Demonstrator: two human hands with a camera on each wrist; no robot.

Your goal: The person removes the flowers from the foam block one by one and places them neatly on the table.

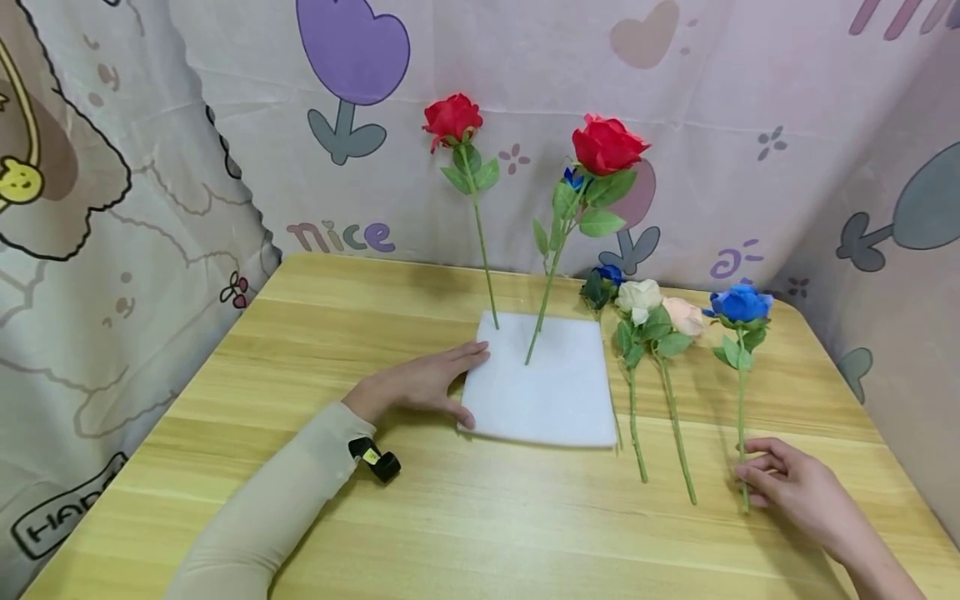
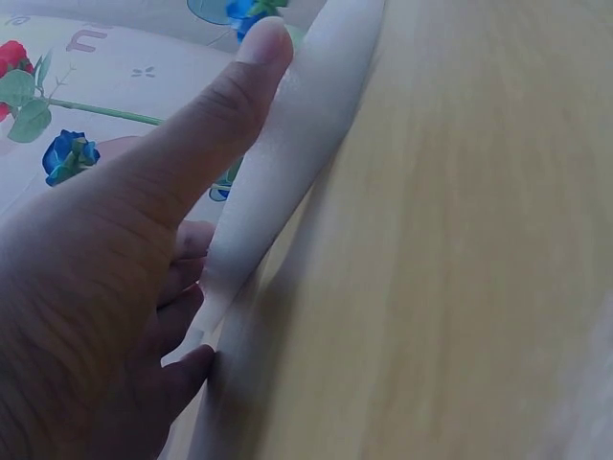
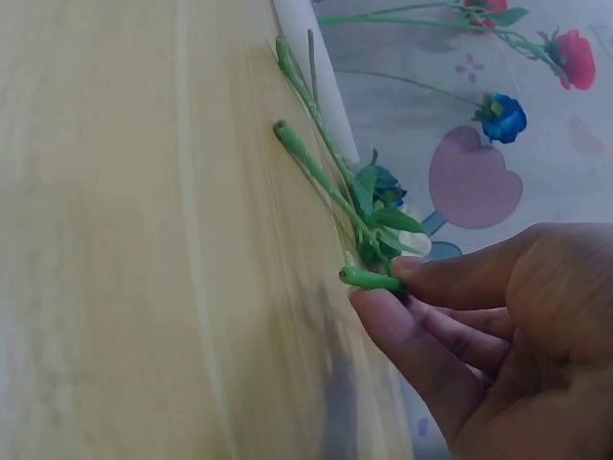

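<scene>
My right hand (image 1: 802,492) pinches the lower stem of a blue rose (image 1: 741,304) between thumb and fingers, bloom up, at the right of the table. The cut stem end (image 3: 369,279) pokes out past the fingertips in the right wrist view. My left hand (image 1: 423,385) rests along the left edge of a white foam board (image 1: 536,400), fingers and thumb extended. Two red roses, one on the left (image 1: 453,121) and one on the right (image 1: 609,146), stand in the foam. A small blue flower (image 1: 573,177) stands partly hidden behind the right one.
Right of the foam lie a white rose (image 1: 640,298), a pale pink rose (image 1: 682,317) and a dark blue flower (image 1: 609,273). The wooden table (image 1: 465,525) meets a printed curtain (image 1: 510,50) at the back. A black wrist device (image 1: 375,460) sits on my left wrist.
</scene>
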